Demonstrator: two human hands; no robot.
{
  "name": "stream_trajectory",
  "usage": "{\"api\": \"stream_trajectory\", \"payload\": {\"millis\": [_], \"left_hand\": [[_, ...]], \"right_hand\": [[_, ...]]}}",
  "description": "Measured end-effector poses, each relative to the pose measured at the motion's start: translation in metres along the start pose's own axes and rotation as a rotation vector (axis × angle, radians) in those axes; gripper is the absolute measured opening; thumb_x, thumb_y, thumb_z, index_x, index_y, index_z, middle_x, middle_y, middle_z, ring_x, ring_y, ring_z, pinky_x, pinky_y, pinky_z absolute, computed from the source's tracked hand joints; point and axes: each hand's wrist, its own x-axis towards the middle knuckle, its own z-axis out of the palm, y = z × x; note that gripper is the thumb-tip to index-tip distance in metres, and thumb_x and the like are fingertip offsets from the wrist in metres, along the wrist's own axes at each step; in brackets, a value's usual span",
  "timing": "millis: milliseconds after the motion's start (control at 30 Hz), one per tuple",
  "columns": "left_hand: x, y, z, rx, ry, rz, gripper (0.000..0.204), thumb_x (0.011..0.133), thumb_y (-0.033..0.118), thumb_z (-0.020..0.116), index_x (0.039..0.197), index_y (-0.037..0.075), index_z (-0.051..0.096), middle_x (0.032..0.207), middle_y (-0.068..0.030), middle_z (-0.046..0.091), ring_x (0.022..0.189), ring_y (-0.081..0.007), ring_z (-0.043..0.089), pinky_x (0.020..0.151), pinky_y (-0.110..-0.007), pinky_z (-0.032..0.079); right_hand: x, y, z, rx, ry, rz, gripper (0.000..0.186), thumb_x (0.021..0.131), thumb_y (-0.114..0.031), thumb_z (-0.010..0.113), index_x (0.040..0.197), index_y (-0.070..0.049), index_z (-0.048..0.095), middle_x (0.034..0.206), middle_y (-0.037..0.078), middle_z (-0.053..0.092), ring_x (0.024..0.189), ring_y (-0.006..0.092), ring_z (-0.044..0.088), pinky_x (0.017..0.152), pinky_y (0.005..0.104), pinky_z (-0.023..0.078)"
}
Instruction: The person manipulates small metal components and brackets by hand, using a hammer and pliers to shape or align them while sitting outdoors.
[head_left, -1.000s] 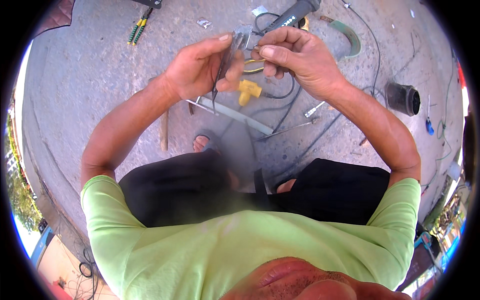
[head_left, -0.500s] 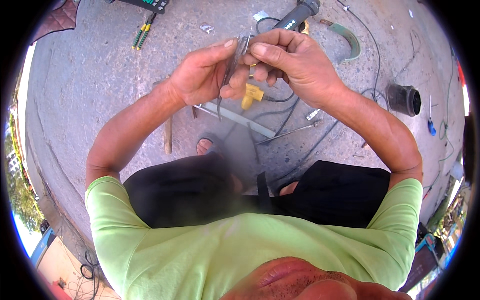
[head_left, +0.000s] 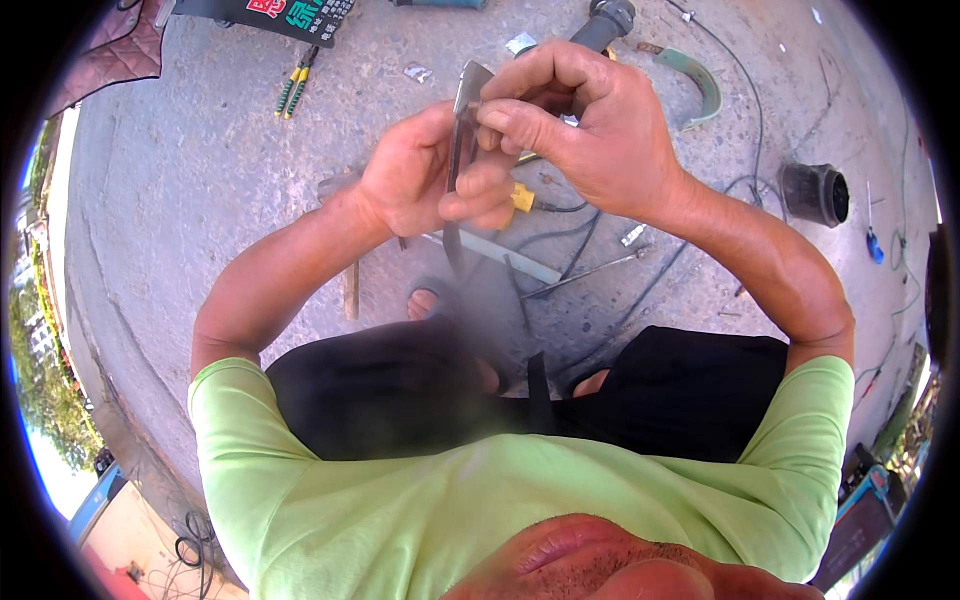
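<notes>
While the left hand (head_left: 415,170) grips the thin metal plate (head_left: 467,95) far of the black trousers (head_left: 700,395), overly hard pressure from the right hand (head_left: 600,130), curled fingers' hold unclear, could make it slip.

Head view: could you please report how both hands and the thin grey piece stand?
Left hand holding thin grey piece. Right hand at its upper part, contact unclear. Yellow connector on ground, partly hidden by hands.
</notes>
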Motion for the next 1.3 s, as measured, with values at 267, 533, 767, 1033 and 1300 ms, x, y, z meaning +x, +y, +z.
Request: {"api": "stream_trajectory", "payload": {"millis": [267,533,767,1033,1300], "left_hand": [[0.001,0.001,0.007,-0.003,0.035,-0.018,0.046,0.105,0.043,0.030,0.091,0.012,0.059,0.063,0.0023,0.049,0.045,-0.0123,0.043,0.060,-0.033,0.039],[0.003,0.002,0.012,0.333,0.204,0.152,0.053,0.106,0.055,0.034,0.094,0.009,0.058,0.067,0.0007,0.050,0.051,-0.0128,0.044,0.061,-0.033,0.039],[0.005,0.006,0.020,0.524,0.511,0.280,0.048,0.108,0.049,0.039,0.101,0.006,0.058,0.073,-0.0060,0.056,0.057,-0.0155,0.049,0.065,-0.034,0.045],[-0.001,0.010,0.026,0.855,0.602,0.346,0.042,0.106,0.043,0.047,0.104,0.003,0.060,0.074,-0.0049,0.060,0.061,-0.0122,0.055,0.058,-0.026,0.043],[-0.010,0.018,0.023,0.937,0.611,0.344,0.038,0.106,0.042,0.049,0.107,0.005,0.059,0.077,-0.0043,0.060,0.063,-0.0108,0.056,0.059,-0.024,0.045]], "right_hand": [[-0.001,-0.010,-0.004,-0.196,-0.013,-0.125,0.020,0.089,-0.019,0.073,0.098,-0.002,0.073,0.086,0.010,0.076,0.079,0.0171,0.073,0.074,0.0303,0.057],[-0.004,-0.007,0.000,0.088,0.003,0.070,0.018,0.094,-0.015,0.068,0.098,0.003,0.069,0.083,0.010,0.073,0.074,0.0158,0.071,0.069,0.0310,0.057],[-0.001,-0.003,-0.002,0.342,0.002,0.290,0.025,0.097,-0.019,0.065,0.103,0.004,0.069,0.091,0.008,0.073,0.079,0.0135,0.069,0.072,0.0277,0.055],[-0.004,0.004,-0.009,0.293,-0.028,0.274,0.030,0.097,-0.025,0.066,0.109,0.002,0.069,0.096,0.008,0.073,0.086,0.0138,0.070,0.074,0.0276,0.054],[-0.005,0.014,-0.019,0.355,0.006,0.332,0.028,0.097,-0.025,0.066,0.112,-0.002,0.069,0.102,0.007,0.073,0.092,0.0143,0.071,0.077,0.0277,0.053]]}}
